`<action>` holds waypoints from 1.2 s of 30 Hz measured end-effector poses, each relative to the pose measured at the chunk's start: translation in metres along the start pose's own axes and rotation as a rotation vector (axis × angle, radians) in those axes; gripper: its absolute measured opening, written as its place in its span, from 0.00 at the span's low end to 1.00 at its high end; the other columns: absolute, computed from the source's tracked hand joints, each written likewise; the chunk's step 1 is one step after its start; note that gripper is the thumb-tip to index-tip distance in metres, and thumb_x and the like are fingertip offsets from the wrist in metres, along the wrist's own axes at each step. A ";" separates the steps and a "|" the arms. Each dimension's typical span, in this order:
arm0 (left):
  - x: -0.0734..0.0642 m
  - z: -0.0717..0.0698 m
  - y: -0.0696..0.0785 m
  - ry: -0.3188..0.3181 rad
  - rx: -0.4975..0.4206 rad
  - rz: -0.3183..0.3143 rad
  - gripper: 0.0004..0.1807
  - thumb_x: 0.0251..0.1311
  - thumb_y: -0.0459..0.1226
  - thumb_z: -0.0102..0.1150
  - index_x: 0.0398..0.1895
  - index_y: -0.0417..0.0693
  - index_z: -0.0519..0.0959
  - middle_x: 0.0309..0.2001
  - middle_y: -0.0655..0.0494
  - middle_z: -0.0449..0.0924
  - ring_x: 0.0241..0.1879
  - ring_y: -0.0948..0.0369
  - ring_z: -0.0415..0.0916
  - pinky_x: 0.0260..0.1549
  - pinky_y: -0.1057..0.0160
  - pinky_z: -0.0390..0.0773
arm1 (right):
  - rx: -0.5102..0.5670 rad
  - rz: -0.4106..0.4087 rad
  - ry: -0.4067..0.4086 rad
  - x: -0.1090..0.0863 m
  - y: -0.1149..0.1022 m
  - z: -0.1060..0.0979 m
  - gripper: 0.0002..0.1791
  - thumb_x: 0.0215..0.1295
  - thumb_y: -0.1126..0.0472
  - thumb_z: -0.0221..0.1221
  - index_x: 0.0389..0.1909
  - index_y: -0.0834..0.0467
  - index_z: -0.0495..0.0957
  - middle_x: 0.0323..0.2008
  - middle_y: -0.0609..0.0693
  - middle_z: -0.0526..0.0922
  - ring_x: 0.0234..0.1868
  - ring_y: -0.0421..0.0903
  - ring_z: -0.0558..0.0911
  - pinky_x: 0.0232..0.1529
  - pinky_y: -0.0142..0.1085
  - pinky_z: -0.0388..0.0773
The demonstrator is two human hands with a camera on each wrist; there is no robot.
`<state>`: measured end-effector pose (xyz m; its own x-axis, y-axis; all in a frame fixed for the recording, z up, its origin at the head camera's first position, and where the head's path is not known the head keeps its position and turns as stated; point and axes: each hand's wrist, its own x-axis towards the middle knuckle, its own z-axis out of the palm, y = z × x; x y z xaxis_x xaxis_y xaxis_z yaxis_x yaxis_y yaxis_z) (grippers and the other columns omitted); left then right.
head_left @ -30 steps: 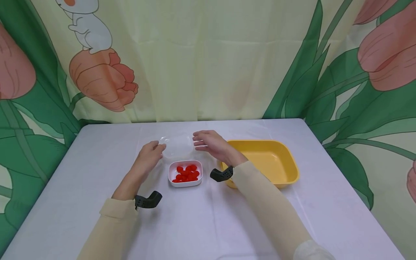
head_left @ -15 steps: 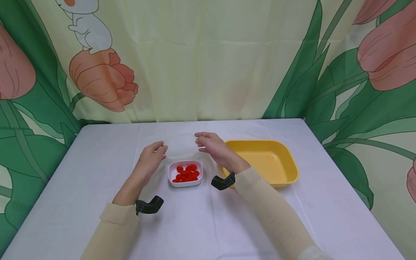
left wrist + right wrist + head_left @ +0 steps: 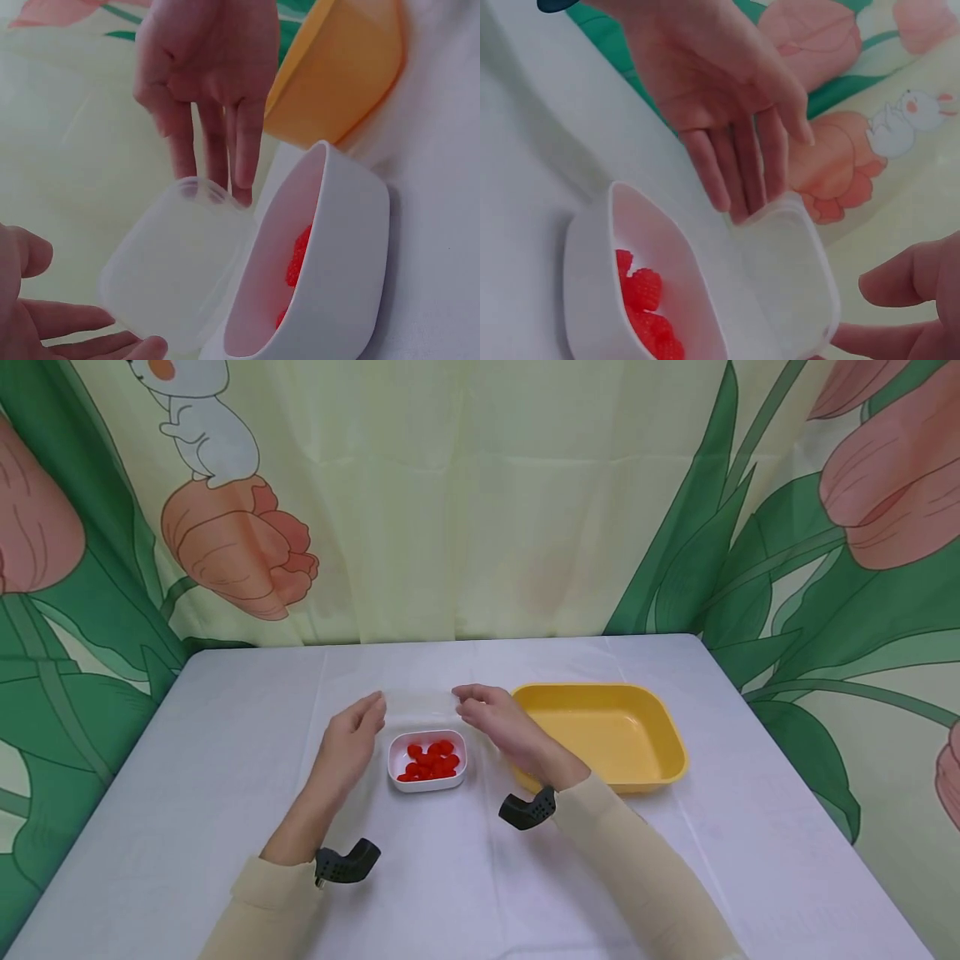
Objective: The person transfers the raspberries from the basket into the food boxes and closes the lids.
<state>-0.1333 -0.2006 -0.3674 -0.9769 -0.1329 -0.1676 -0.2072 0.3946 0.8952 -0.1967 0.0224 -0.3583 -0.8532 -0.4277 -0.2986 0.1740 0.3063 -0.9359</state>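
A clear plastic lid (image 3: 422, 703) stands tilted just behind a small white box (image 3: 427, 787) holding several red raspberries (image 3: 429, 762). My left hand (image 3: 351, 739) is at the lid's left side, straight fingers touching its edge; the thumb stays apart from it in the left wrist view. On the other side, my right hand (image 3: 510, 727) has its fingers (image 3: 216, 150) stretched out against the lid's edge. The lid (image 3: 784, 277) lies between both hands, seen close up in the right wrist view, its lower side near the box rim.
A yellow tray (image 3: 667, 760) sits on the right of the white-covered table (image 3: 225, 760), partly behind the right hand and wrist. A printed curtain (image 3: 450, 527) with tulips and a rabbit hangs behind the table's far edge.
Both hands have drawn back toward the body with the lid between them. The lid has tipped from facing up to a steeper tilt, closer to the box. Box and tray stay put.
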 end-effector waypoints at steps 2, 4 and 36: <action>-0.005 0.003 -0.002 0.012 0.019 0.032 0.32 0.75 0.54 0.39 0.77 0.52 0.58 0.76 0.51 0.60 0.72 0.49 0.65 0.67 0.47 0.68 | -0.040 -0.019 0.022 -0.005 0.003 0.001 0.25 0.73 0.54 0.50 0.69 0.54 0.69 0.69 0.51 0.70 0.69 0.51 0.68 0.72 0.54 0.65; -0.009 0.006 -0.004 0.024 0.038 0.071 0.32 0.75 0.54 0.39 0.77 0.53 0.59 0.75 0.51 0.61 0.73 0.49 0.64 0.66 0.47 0.69 | -0.063 -0.036 0.057 -0.009 0.005 0.003 0.24 0.73 0.55 0.50 0.67 0.54 0.71 0.68 0.50 0.72 0.69 0.50 0.69 0.71 0.53 0.66; -0.044 0.030 -0.043 0.107 0.165 0.274 0.29 0.70 0.36 0.54 0.73 0.43 0.63 0.73 0.46 0.65 0.71 0.46 0.66 0.63 0.51 0.71 | -0.417 -0.263 0.092 -0.050 0.040 0.039 0.21 0.73 0.62 0.50 0.64 0.62 0.73 0.70 0.53 0.67 0.72 0.50 0.67 0.67 0.46 0.73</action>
<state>-0.0826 -0.1842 -0.4111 -0.9881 -0.0930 0.1224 0.0480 0.5699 0.8203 -0.1281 0.0231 -0.3886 -0.8849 -0.4651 -0.0268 -0.2486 0.5202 -0.8171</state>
